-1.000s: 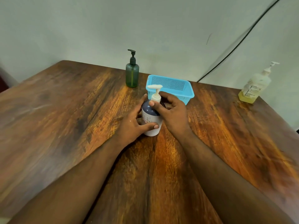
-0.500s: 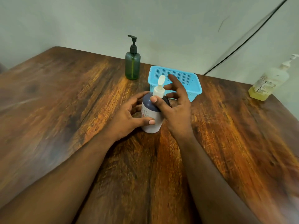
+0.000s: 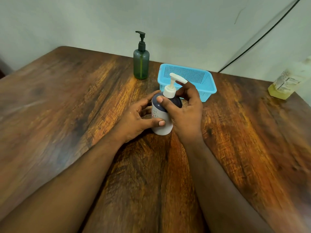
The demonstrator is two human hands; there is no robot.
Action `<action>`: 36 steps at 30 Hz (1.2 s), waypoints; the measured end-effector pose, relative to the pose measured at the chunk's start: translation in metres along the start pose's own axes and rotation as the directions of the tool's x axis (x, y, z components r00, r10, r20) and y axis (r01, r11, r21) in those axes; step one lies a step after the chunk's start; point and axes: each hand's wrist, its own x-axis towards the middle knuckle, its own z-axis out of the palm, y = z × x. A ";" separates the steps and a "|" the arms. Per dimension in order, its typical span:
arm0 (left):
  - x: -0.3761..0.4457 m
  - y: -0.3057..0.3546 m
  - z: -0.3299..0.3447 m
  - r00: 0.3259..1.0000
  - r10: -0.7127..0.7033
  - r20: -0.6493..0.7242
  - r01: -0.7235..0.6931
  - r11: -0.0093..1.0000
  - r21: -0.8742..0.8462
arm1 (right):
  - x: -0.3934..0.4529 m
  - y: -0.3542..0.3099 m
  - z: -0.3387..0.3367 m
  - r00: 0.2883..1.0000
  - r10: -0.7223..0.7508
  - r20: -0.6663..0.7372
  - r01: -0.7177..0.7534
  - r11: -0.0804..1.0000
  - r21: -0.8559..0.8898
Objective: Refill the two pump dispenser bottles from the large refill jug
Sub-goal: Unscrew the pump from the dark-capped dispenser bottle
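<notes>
Bottle [image 3: 162, 115] upright mid-surface [image 3: 67, 115], basket [image 3: 186, 79] at one o'clock; left hand [image 3: 136, 121] grip holds body, right hand [image 3: 183, 111] grip twists pump collar [image 3: 169, 92]; loose left hold risks bottle spinning, tipping.

Bench [image 3: 67, 115]: dark wood, streaky grain, bit shiny. Green bottle [image 3: 141, 64]: see-through plastic, smooth, black plastic pump. Blue basket [image 3: 208, 84]: plastic, full of small holes. White and dark bottle [image 3: 162, 127]: smooth plastic, white plastic pump [image 3: 171, 88]. Yellow-filled bottle [image 3: 284, 84]: clear plastic, paper label. Wall [image 3: 84, 22]: matt paint.
</notes>
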 end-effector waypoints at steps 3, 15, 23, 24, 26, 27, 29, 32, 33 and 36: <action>0.000 0.001 0.001 1.000 -0.004 -0.014 0.003 1.000 -0.019 | 0.003 -0.002 -0.004 0.996 0.084 0.001 -0.083 0.990 0.114; 0.001 -0.001 -0.001 1.000 -0.012 -0.005 0.012 1.000 -0.004 | -0.001 -0.004 -0.006 0.998 0.065 -0.026 -0.054 0.950 0.307; 0.001 -0.001 -0.001 1.000 -0.015 0.008 0.015 1.000 -0.022 | 0.005 -0.013 -0.005 0.990 0.130 0.061 -0.138 0.977 0.163; 0.001 -0.001 -0.001 1.000 -0.014 0.012 0.014 0.999 -0.031 | 0.007 -0.016 -0.005 0.990 0.138 0.042 -0.143 0.967 0.211; 0.001 0.000 -0.001 1.000 -0.025 0.008 0.026 0.999 -0.044 | 0.013 -0.024 -0.007 0.990 0.138 -0.009 -0.129 0.948 0.292; 0.001 0.000 0.000 1.000 -0.027 0.006 0.027 0.999 -0.046 | 0.017 -0.029 -0.010 0.991 0.132 -0.028 -0.118 0.948 0.295; 0.001 0.001 0.000 1.000 -0.026 0.010 0.027 0.998 -0.049 | 0.024 -0.038 -0.014 0.994 0.105 -0.038 -0.091 0.959 0.268; -0.001 0.003 0.000 0.999 -0.032 0.008 0.033 0.998 -0.045 | 0.028 -0.051 -0.019 0.998 0.036 -0.044 -0.026 0.975 0.220; -0.001 0.004 0.000 0.999 -0.038 0.007 0.038 0.998 -0.040 | 0.028 -0.054 -0.021 0.998 0.009 -0.064 0.005 0.979 0.206; -0.002 0.004 0.000 0.999 -0.054 0.005 0.054 0.998 -0.022 | 0.026 -0.059 -0.025 0.994 -0.046 -0.098 0.063 0.981 0.181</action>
